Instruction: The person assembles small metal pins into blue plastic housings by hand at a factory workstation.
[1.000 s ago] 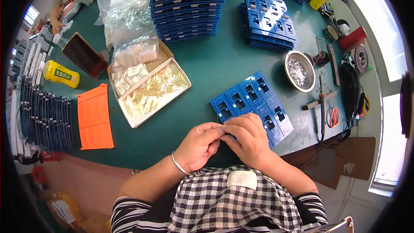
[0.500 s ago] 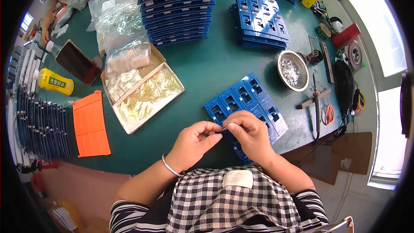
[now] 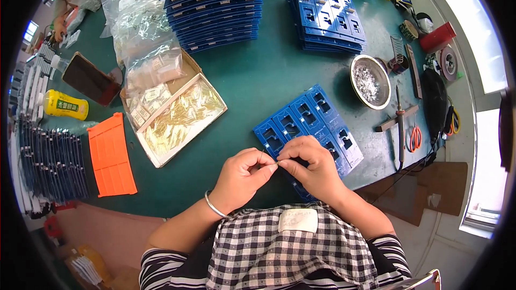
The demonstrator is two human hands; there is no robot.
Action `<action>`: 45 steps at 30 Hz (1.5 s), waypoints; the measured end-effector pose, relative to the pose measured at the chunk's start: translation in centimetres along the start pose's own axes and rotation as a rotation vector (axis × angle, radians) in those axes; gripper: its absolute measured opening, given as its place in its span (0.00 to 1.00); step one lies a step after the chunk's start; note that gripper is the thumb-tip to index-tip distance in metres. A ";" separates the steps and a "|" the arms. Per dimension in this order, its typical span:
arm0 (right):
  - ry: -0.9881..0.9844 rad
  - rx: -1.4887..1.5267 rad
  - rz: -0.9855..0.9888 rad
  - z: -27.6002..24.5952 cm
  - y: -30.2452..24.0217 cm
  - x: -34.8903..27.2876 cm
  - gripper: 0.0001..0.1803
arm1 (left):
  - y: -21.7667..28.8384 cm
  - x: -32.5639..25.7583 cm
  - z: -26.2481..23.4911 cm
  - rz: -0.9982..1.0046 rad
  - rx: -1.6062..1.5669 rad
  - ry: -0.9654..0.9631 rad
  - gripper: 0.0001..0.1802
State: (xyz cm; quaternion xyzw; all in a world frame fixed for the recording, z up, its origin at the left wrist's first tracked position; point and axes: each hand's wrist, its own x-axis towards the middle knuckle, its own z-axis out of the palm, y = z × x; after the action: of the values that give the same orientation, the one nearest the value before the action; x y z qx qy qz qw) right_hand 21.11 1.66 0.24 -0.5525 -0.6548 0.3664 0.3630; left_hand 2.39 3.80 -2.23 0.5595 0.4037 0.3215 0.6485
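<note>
Both hands meet over the near left edge of a blue circuit board panel [image 3: 301, 121]. My left hand [image 3: 242, 180] is closed in a pinch, thumb against forefinger. Against its fingertips my right hand [image 3: 313, 167] also pinches, with thumb and forefinger together. A thin sliver shows by the left fingers, but what the fingertips hold is too small to name. The panel lies flat on the green table, with rows of dark cutouts; my right hand covers part of it.
Left of the hands is a cardboard box [image 3: 217, 108] of thin gold-coloured pins, with plastic bags behind. An orange tray [image 3: 112, 156] lies farther left. Blue board stacks [image 3: 212, 19] stand at the back. On the right are a metal bowl [image 3: 388, 88], a soldering iron [image 3: 400, 129] and scissors [image 3: 415, 138].
My fingertips have shifted slightly lower, and the left thumb has closed up to the forefinger, meeting the right fingertips. The whole view has shifted a little; the board stays in place.
</note>
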 end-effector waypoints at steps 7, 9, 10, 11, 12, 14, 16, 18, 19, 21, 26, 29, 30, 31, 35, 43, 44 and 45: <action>-0.009 -0.002 0.028 0.3 0.1 -0.2 0.04 | 0.0 0.2 -0.3 0.060 0.084 -0.003 0.02; 0.025 0.019 0.039 0.1 0.4 -0.1 0.04 | 0.0 0.1 -0.4 0.049 0.081 -0.014 0.02; 0.071 -0.065 0.003 -0.1 0.6 0.0 0.04 | 0.0 0.1 -0.4 0.055 0.061 0.000 0.02; 0.117 -0.149 -0.033 -0.3 0.8 0.2 0.05 | 0.0 0.1 -0.4 0.060 0.040 0.015 0.02; 0.130 -0.264 -0.066 -0.4 0.7 0.3 0.05 | -0.1 0.0 -0.6 0.059 0.036 0.012 0.02; 0.100 -0.295 -0.063 -0.4 0.9 0.5 0.06 | -0.3 -0.2 -0.9 0.007 -0.011 0.001 0.02; 0.069 -0.326 -0.065 -0.1 1.0 0.6 0.06 | 0.1 -0.3 -1.0 0.011 -0.011 0.006 0.02; 0.094 -0.393 -0.060 0.3 1.0 0.7 0.06 | 0.0 -0.2 -1.1 0.019 -0.010 0.013 0.02; 0.091 -0.392 -0.061 0.4 1.0 0.7 0.06 | -0.3 -0.2 -1.2 -0.002 -0.040 0.015 0.02; 0.087 -0.461 -0.068 0.6 0.9 0.8 0.07 | -0.4 -0.2 -1.4 -0.023 -0.070 0.019 0.02; 0.112 -0.512 -0.090 1.0 1.0 0.9 0.07 | -0.3 -0.2 -1.3 -0.020 -0.075 0.009 0.03; 0.133 -0.682 -0.229 1.7 0.7 0.6 0.08 | -0.6 0.0 -1.0 0.038 -0.084 0.057 0.03; 0.139 -0.831 -0.356 1.9 0.7 0.6 0.08 | -0.5 0.1 -0.9 0.038 -0.082 0.061 0.03; 0.139 -0.828 -0.359 1.8 0.5 0.7 0.08 | -0.3 0.1 -0.9 0.024 -0.056 0.050 0.03; 0.077 -0.937 -0.366 1.5 0.1 0.8 0.08 | -0.2 0.1 -0.9 0.016 -0.032 0.036 0.04; 0.023 -0.497 -0.195 -0.5 -1.7 1.2 0.07 | 0.3 0.0 -0.8 0.058 0.051 0.009 0.03; -0.027 -0.439 -0.185 -0.4 -1.9 1.1 0.07 | 0.3 0.0 -0.8 0.102 0.107 -0.017 0.03; -0.076 -0.381 -0.176 -0.4 -2.0 1.1 0.08 | 0.3 0.0 -0.7 0.105 0.106 -0.018 0.03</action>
State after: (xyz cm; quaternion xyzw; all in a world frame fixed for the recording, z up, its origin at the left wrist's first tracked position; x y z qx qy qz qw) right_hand 20.38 2.54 2.27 -0.5376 -0.7712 0.2236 0.2574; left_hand 1.78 4.24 -1.93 0.6164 0.3845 0.3283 0.6038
